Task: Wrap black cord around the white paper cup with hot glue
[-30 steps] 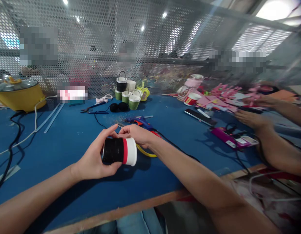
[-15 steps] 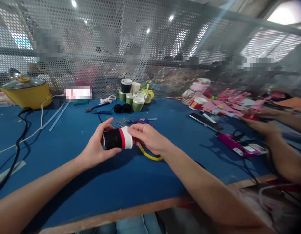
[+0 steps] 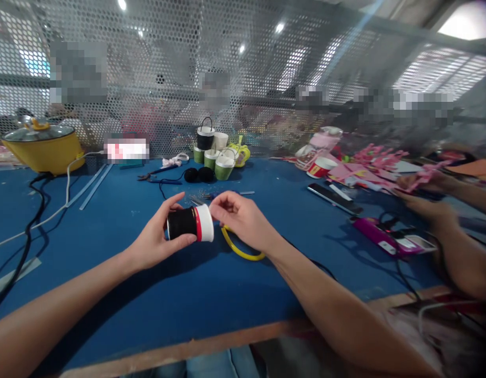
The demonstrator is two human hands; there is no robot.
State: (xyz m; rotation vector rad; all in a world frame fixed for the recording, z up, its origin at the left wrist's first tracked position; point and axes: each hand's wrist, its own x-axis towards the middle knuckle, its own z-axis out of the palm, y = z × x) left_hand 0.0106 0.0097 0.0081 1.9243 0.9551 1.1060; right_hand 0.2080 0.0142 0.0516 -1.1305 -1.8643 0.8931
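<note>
Wide blue tabletop filling most of the view, backed by a perforated metal screen that fences off the far side. On the far left, a yellow lidded cooker with a pale cable trailing forward across the surface, parked well clear of the working area. On the right, a litter of pink paper cut-outs beside a co-worker's hand and forearm, apart from the wearer's own hands, with a magenta device and a dark flat bar lying between. At the back centre, a cluster of small paper cups, some banded green, one black with a wire handle, set together like finished pieces out of the way. In the middle, held just above the surface, a paper cup turned on its side, body wrapped in black, a red band near its white rim, rim pointing right. Left hand cradling the black-wrapped body, thumb above and fingers curled beneath, apparently to steady it sideways so the rim end stays reachable. Right hand just beside the rim, thumb and forefinger pressed together at the rim's upper edge as if pinching something fine there; what, if anything, is between them cannot be told. Beneath the right hand, a yellow curved strip lying on the surface, within easy reach.
</note>
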